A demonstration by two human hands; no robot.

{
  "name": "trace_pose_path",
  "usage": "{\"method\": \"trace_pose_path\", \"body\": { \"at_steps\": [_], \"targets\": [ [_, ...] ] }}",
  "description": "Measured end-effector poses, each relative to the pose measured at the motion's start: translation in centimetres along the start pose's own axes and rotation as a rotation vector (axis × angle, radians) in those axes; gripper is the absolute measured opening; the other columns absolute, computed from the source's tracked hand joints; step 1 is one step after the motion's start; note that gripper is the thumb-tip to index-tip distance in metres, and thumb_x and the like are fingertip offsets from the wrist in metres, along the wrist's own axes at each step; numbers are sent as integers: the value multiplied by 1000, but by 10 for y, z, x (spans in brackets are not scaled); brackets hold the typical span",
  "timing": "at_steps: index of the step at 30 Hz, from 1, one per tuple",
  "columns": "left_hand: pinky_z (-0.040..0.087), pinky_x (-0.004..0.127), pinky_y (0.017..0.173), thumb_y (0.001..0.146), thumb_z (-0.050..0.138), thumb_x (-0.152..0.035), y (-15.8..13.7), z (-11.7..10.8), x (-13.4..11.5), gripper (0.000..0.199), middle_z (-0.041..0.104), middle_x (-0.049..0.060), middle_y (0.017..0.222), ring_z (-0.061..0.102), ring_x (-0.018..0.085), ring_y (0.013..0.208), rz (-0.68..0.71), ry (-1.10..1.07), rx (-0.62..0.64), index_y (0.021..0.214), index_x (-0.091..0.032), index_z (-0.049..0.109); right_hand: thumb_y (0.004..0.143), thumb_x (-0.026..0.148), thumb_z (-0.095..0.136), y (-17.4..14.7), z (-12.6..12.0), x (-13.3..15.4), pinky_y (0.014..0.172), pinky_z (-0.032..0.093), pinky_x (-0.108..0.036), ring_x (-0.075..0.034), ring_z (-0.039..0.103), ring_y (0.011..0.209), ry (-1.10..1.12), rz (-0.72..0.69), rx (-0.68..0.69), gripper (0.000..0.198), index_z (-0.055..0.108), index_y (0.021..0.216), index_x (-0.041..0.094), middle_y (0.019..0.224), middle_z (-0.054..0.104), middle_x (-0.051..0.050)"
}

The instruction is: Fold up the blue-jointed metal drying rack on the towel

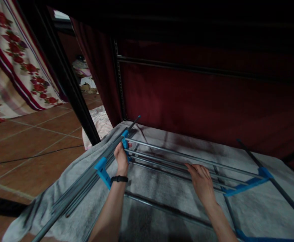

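Note:
A partly assembled rack of grey metal rods [157,162] and blue plastic brackets lies on a grey blanket. My left hand [121,158] is closed around the blue bracket [125,140] at the rods' left end, and a dark band circles that wrist. My right hand [199,176] bends over the middle rods, its fingers close together and touching them; the fingertips are partly hidden. Another blue bracket [250,185] joins the rods at their right end to a dark tube [288,198]. Beside my left forearm, a third blue bracket [103,169] sits on a long tube.
Loose metal rods [82,188] lie along the blanket's [66,173] left side. A black frame post [68,80] rises at the left, and a dark red curtain [187,101] hangs behind. Tiled floor [43,137], a black cable and a floral cloth [15,57] are farther left.

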State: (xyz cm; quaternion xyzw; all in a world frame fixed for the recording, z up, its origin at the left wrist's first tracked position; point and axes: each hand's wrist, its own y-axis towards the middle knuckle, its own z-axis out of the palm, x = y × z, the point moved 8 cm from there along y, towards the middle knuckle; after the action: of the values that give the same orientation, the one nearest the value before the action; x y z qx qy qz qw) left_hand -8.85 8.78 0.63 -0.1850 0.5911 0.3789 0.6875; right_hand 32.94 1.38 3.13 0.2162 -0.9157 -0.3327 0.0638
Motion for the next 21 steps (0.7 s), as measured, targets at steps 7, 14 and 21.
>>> {"method": "trace_pose_path", "body": {
  "at_steps": [7,14,21],
  "targets": [
    [41,27,51,88,49,-76,9,10,8,61,59,1,58,50,13,50,-110,-23,46,64,-22,62,97,8,47,-2,1,-3,96,52,-44,-25,66,99,0,-2,4,49,66,139,25,109,72,-8],
    [38,27,52,92,46,-74,9,8,9,62,55,0,56,47,13,50,-113,29,12,59,-23,58,97,4,45,24,10,54,110,51,-45,-26,66,118,80,-42,67,54,60,146,22,126,72,-11],
    [43,28,56,92,51,-71,4,6,4,55,54,-1,57,49,14,52,-99,5,8,64,-23,56,99,4,43,102,44,175,115,48,-37,-23,64,127,259,-108,229,53,58,148,16,141,67,-14]
  ]
}}
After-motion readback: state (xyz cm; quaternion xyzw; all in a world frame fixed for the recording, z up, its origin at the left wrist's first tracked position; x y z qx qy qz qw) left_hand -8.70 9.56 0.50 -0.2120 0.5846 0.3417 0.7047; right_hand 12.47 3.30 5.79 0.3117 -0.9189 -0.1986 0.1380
